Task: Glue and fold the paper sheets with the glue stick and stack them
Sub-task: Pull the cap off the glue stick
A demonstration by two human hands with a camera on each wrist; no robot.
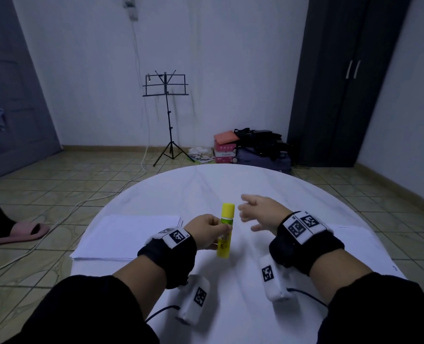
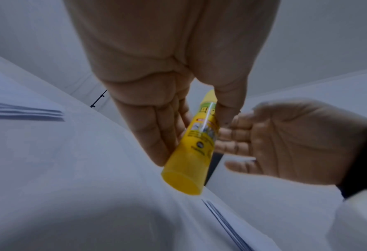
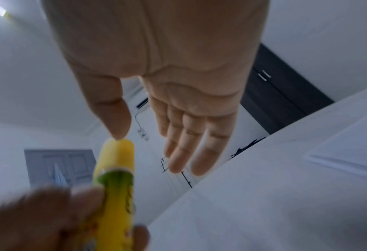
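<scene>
Sheets [image 1: 129, 234] left — glue stick [image 1: 226, 232] centre.

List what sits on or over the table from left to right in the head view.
Stack of paper sheets → left hand → glue stick → right hand → paper sheet by the right rim.

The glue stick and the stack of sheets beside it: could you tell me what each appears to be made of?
Glue stick: likely smooth, glossy yellow plastic, with a highlight streak along its printed label. Stack of sheets: apparently matte white paper, with thin layered edges showing.
</scene>
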